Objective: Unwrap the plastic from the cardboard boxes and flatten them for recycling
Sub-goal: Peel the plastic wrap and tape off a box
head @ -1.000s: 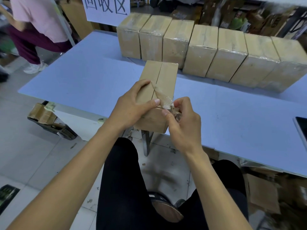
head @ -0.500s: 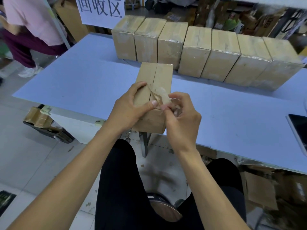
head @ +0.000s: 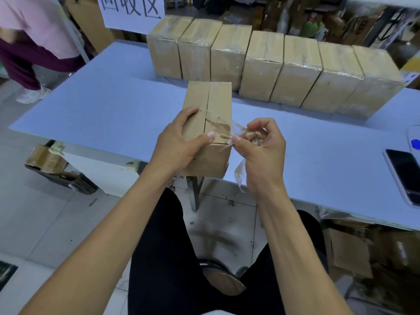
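A brown cardboard box (head: 213, 103) lies at the near edge of the pale blue table (head: 113, 110), its top seam running away from me. My left hand (head: 179, 142) grips its near left corner, thumb across the top. My right hand (head: 261, 151) is just right of the box and pinches a crumpled clear plastic strip (head: 229, 133). The strip stretches from the box's top to my fingers, and a loose end hangs below my palm.
Several plastic-wrapped boxes (head: 263, 64) stand in a row at the table's far side. A phone (head: 404, 176) lies at the right edge. A person in pink (head: 34, 42) stands at far left. Flattened cardboard in a crate (head: 54, 164) sits on the floor.
My right hand has pulled away to the right, drawing the plastic strip off the box's near top. My left hand keeps hold of the box.
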